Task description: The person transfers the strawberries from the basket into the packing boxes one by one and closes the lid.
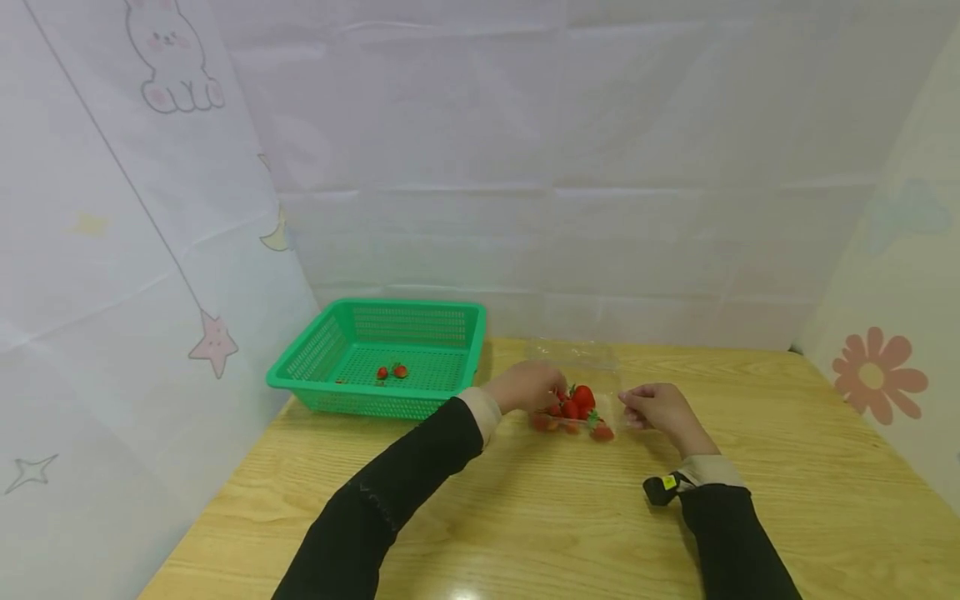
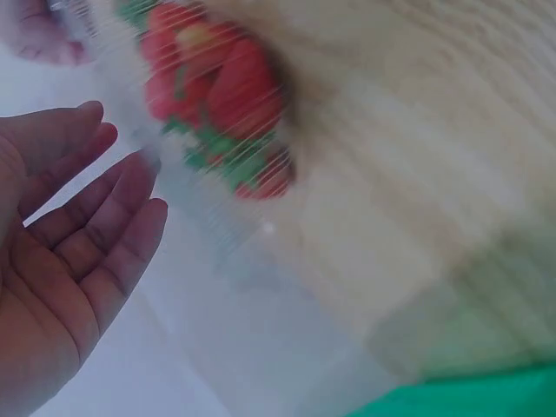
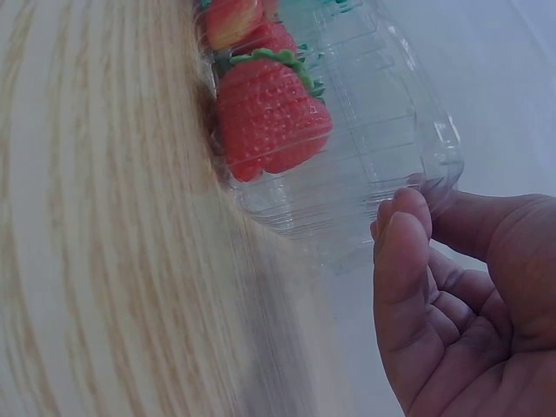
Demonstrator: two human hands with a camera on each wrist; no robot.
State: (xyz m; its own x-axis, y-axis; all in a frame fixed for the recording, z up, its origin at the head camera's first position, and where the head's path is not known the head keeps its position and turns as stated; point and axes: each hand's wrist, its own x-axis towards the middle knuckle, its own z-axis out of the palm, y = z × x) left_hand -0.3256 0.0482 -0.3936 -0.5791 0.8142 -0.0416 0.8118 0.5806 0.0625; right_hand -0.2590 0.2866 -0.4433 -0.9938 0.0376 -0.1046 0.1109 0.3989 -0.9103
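A clear plastic box [image 1: 577, 423] with its lid [image 1: 572, 353] raised at the back stands on the table, holding several red strawberries [image 1: 584, 397] with green leaves. My right hand [image 1: 662, 410] pinches the box's right rim between thumb and fingers; the right wrist view shows this grip beside a large strawberry [image 3: 271, 113]. Over the box's left part, my left hand [image 1: 527, 386] reaches down near the strawberries. In the left wrist view its fingers [image 2: 109, 234] are loosely spread beside the box wall, with nothing between them.
Left of the box sits a green plastic basket [image 1: 375, 398] with a few strawberries [image 1: 401, 371] on its floor. A wooden table [image 1: 517, 517] carries everything. White printed sheets [image 1: 600, 167] hang behind and at both sides.
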